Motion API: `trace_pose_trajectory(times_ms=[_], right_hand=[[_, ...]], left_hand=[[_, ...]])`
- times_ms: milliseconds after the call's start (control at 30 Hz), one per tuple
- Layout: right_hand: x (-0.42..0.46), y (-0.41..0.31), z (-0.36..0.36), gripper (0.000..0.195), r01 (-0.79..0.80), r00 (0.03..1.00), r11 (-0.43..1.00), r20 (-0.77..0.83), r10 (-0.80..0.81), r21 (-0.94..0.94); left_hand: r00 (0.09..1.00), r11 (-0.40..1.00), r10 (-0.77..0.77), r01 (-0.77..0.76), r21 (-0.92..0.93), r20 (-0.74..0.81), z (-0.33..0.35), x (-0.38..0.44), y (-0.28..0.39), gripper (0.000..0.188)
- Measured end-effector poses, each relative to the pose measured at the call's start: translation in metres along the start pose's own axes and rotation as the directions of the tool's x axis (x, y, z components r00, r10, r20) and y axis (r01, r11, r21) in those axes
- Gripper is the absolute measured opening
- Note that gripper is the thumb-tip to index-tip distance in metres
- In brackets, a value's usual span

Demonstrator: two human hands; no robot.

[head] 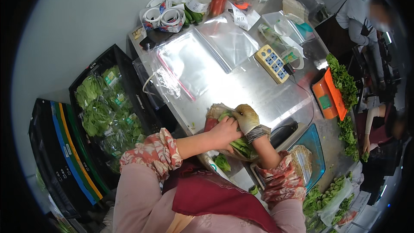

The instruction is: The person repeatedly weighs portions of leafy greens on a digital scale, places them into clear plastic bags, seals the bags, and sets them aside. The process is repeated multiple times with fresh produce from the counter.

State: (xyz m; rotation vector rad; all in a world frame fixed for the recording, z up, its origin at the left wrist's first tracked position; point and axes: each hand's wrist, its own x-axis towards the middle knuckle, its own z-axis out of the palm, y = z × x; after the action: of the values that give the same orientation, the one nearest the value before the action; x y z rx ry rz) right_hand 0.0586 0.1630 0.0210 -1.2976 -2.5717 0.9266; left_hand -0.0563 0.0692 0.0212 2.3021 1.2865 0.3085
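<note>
A bundle of leafy greens [241, 147] lies at the table's near edge, between my hands. My bare left hand [224, 132] is curled over the greens, fingers pressed on the leaves and stems. My right hand [247, 116], in a soiled pale glove, closes on the far end of the bundle, its fingertips partly hidden. Beneath and around the greens shows a brownish, crumpled-looking wrap or liner [215, 111], with a dark red patch on its left side. A loose green leaf [222, 162] rests below my left hand.
Clear plastic bags [190, 61] lie on the metal table beside a power strip [271, 64]. Label rolls [171, 19] stand at the back. An orange scale [328, 95] and a blue tray [315, 150] are right. A black crate [129, 77] holds bagged greens. Two people work at right.
</note>
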Motion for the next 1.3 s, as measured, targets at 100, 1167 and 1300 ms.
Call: trace_pose_trajectory(times_ms=[100,1167,1300], right_hand=[[-0.003,0.003,0.01,0.017,-0.117,0.988,0.97,-0.07,0.135,0.214],[-0.023,0.014,-0.003,0.018,0.272,0.962,0.959,-0.05,-0.268,0.084],[-0.024,0.014,0.0,0.017,0.183,0.983,0.975,-0.049,-0.179,0.125]], left_hand=[[0.985,1.0,-0.008,0.004,-0.024,-0.174,0.008,-0.013,0.002,0.069],[0.73,0.939,-0.244,0.342,0.031,-0.638,0.05,-0.043,0.044,0.088],[0.803,0.96,-0.259,0.276,-0.051,-0.536,0.044,-0.041,0.038,0.088]])
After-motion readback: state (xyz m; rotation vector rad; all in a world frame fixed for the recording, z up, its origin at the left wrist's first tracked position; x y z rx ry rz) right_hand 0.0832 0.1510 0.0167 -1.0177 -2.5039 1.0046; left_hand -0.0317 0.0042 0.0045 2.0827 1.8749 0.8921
